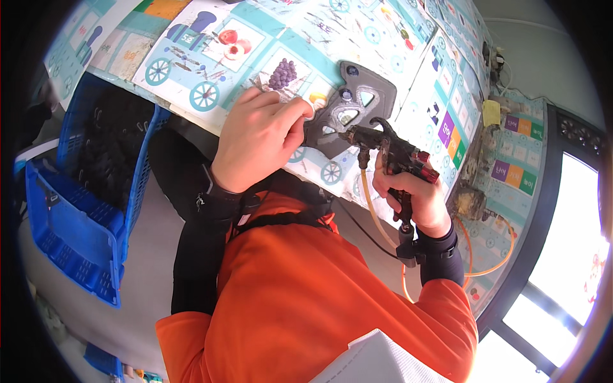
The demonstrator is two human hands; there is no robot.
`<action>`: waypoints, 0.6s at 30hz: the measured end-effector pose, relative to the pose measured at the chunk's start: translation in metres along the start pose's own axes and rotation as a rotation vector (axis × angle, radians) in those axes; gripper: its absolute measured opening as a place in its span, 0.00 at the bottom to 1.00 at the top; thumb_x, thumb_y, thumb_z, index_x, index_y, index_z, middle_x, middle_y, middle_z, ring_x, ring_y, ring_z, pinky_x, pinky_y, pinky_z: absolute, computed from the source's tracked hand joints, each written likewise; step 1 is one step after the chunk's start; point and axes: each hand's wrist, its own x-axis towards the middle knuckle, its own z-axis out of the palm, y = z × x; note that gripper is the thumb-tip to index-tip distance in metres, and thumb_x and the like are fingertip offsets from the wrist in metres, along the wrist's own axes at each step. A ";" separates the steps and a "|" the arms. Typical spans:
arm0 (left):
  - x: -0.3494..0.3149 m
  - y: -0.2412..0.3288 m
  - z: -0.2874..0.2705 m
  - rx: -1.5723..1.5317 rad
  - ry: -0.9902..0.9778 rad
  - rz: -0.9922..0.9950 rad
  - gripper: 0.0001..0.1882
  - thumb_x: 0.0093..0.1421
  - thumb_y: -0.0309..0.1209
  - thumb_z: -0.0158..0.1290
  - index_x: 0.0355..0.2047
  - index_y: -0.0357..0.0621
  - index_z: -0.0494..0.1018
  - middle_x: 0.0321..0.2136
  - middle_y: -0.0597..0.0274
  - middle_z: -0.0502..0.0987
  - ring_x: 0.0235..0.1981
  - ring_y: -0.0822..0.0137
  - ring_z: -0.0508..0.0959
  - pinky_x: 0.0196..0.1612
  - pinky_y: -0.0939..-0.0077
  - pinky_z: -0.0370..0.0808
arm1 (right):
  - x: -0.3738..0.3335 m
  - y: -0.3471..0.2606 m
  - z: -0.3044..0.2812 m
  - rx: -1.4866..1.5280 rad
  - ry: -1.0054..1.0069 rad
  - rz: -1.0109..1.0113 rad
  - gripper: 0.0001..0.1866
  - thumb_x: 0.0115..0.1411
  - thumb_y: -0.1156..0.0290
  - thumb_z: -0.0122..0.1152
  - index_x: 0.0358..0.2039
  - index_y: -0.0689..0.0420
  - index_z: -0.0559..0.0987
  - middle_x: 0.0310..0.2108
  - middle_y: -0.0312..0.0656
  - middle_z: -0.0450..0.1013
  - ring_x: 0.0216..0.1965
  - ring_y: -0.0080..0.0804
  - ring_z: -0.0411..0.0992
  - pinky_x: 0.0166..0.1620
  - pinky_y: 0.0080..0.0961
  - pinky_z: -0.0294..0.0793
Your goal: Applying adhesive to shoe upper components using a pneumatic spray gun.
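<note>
1. A flat grey panel (357, 107) with window-like cutouts lies on the counter (322, 48), close to its near edge, over sheets printed with fruit and wheeled carriages.
2. The panel's long axis runs aslant, from a near-left end to a far-right end.
3. The left hand (262, 137) is over the counter, left of the panel, knuckles up. Its fingers are curled in, with thumb and forefinger drawn together just beside the panel's left edge. Whether they touch that edge, or pinch anything, I cannot tell.
4. The right hand (415, 191) is to the right and nearer the body, its fingers wrapped around the grip of a dark spray gun (386, 142) with red knobs at its rear.
5. The relation that counts: from the left fingers the panel lies directly to the right; from the right fingers it lies left and farther out. The left hand is the nearer one. The gun bridges the right side's gap, its nozzle pointing left and overlapping the panel's near part in this view; the height between them cannot be judged.
6. A pale orange hose (369, 199) drops from beneath the gun toward the body.
7. At the left, below the counter, stands a blue plastic crate (73, 207).
</note>
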 end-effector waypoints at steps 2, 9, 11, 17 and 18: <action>0.000 0.000 -0.001 0.002 0.028 -0.004 0.09 0.51 0.21 0.58 0.32 0.47 0.73 0.17 0.67 0.73 0.25 0.64 0.74 0.36 0.69 0.67 | 0.003 -0.002 0.003 -0.035 -0.012 0.026 0.06 0.53 0.78 0.56 0.33 0.63 0.74 0.20 0.37 0.69 0.13 0.18 0.61 0.17 0.17 0.55; -0.002 -0.001 -0.001 -0.016 -0.012 -0.003 0.10 0.52 0.21 0.58 0.33 0.47 0.72 0.18 0.66 0.74 0.26 0.64 0.75 0.37 0.69 0.68 | 0.004 -0.002 0.012 -0.049 -0.092 0.000 0.02 0.54 0.78 0.54 0.30 0.62 0.74 0.19 0.35 0.68 0.14 0.17 0.60 0.18 0.18 0.55; -0.002 -0.002 -0.001 -0.006 0.019 0.003 0.10 0.52 0.21 0.58 0.33 0.47 0.72 0.18 0.66 0.74 0.26 0.64 0.75 0.37 0.68 0.68 | -0.002 -0.001 0.012 -0.119 -0.073 0.055 0.01 0.55 0.77 0.54 0.28 0.61 0.74 0.18 0.34 0.67 0.13 0.16 0.60 0.18 0.18 0.55; 0.002 0.007 -0.009 -0.039 -0.003 -0.043 0.07 0.55 0.24 0.58 0.34 0.47 0.73 0.18 0.65 0.74 0.25 0.62 0.75 0.36 0.66 0.67 | -0.031 0.005 -0.022 -0.044 0.093 -0.135 0.24 0.55 0.81 0.53 0.54 0.70 0.72 0.31 0.42 0.78 0.22 0.21 0.70 0.25 0.17 0.70; 0.002 0.011 -0.012 -0.072 -0.036 -0.092 0.07 0.56 0.25 0.58 0.35 0.46 0.73 0.19 0.64 0.74 0.25 0.61 0.75 0.36 0.66 0.67 | -0.028 0.010 -0.033 -0.133 0.210 -0.193 0.24 0.56 0.81 0.53 0.55 0.69 0.70 0.31 0.43 0.77 0.22 0.24 0.71 0.25 0.19 0.71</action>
